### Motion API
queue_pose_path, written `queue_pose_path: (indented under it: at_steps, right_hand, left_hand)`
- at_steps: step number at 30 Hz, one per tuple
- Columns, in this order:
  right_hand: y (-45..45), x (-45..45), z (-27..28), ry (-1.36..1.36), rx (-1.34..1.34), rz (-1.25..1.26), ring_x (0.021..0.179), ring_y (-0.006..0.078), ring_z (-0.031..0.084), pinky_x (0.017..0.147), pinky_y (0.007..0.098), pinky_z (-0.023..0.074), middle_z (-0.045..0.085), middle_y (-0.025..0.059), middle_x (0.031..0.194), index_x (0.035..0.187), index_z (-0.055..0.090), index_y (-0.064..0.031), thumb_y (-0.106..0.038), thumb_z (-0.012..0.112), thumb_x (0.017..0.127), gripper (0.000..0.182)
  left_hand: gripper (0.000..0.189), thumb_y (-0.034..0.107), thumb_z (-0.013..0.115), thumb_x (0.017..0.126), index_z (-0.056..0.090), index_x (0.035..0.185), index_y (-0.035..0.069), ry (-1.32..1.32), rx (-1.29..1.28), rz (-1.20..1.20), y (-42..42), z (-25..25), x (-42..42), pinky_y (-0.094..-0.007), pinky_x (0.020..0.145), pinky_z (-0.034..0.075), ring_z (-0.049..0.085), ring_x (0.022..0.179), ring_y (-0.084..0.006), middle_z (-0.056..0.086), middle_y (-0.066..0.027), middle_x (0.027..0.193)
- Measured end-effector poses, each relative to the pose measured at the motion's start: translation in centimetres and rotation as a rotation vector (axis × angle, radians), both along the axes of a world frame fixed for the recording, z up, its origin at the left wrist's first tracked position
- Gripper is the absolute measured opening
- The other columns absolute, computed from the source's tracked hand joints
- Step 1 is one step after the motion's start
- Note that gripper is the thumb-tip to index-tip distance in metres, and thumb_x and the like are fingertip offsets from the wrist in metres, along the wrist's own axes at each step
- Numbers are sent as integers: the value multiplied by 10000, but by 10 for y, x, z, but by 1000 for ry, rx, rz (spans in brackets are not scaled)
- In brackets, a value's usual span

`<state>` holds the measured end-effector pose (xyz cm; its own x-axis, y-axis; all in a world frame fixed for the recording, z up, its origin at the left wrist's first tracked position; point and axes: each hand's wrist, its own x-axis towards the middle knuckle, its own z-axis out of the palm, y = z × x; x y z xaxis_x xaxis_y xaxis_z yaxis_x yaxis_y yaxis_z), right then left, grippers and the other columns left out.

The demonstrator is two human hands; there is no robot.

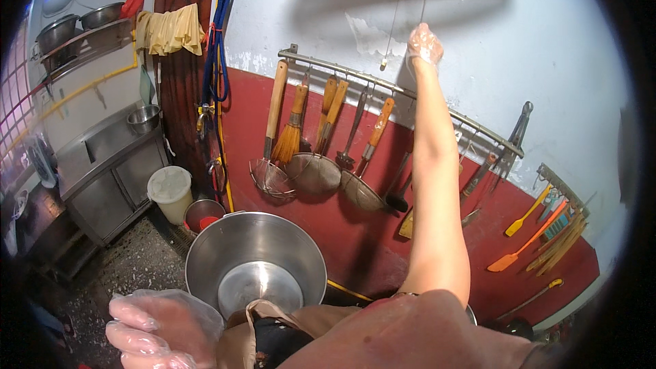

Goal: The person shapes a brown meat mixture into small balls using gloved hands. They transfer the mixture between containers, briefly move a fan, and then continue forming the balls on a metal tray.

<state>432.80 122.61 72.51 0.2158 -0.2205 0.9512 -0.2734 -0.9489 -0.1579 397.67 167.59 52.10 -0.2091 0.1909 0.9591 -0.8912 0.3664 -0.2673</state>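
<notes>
My right hand (425, 44), in a clear plastic glove, is raised high against the pale wall with its fingers closed around a thin pull cord (426, 2) that hangs from above. A second cord (392, 31) with a small end piece hangs to its left. My left hand (148, 330), also in a clear plastic glove, is at the lower left with its fingers curled; whether it holds anything is hidden. Beside it stands a large steel pot (256, 241), whose visible inside holds nothing. The brown cloth of an apron (236, 341) lies at the pot's near rim.
Below my right hand a metal rail (353, 73) carries strainers (313, 171), a brush (290, 138) and ladles. Spatulas (528, 238) hang at right. A lidded white bucket (170, 189), a steel cabinet (110, 179) and a blue hose (218, 46) are at left.
</notes>
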Motion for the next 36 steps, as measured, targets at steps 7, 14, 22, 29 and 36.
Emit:
queue_pose_path:
  at_steps: [7,14,22,29,36]
  right_hand:
    - [6,-9,8,36,-10,26,816,361,654,719,464,518,668,185,849,907,619,-63,-283,473,871,266]
    - [5,-22,9,93,81,60,911,380,630,782,465,504,653,206,952,974,603,-73,-342,436,891,328]
    - [4,-29,4,115,184,92,955,389,621,823,469,490,649,214,996,1042,584,-71,-341,466,895,329]
    - [26,-62,-27,254,213,180,946,410,614,840,468,476,628,279,965,1269,363,8,-388,477,866,577]
    - [109,-226,-115,516,-136,231,759,386,619,716,444,494,619,243,815,1320,349,37,-302,504,900,562]
  left_hand:
    - [454,352,465,929,432,1320,123,2,16,-30,-14,0,-13,-390,773,437,528,972,-159,585,-9,1104]
    - [472,360,463,931,421,1340,126,1,27,-55,-25,6,-17,-393,762,442,528,965,-162,584,-9,1106]
    - [492,358,461,932,408,1360,120,-27,12,-128,-37,8,-18,-390,739,456,530,952,-168,582,-14,1110]
    - [493,334,454,933,398,1368,108,-39,99,-190,-17,9,-13,-362,759,457,526,967,-163,576,-15,1111]
    - [490,309,454,932,393,1373,102,-256,67,-396,44,21,-2,-339,776,458,520,989,-153,570,-10,1107]
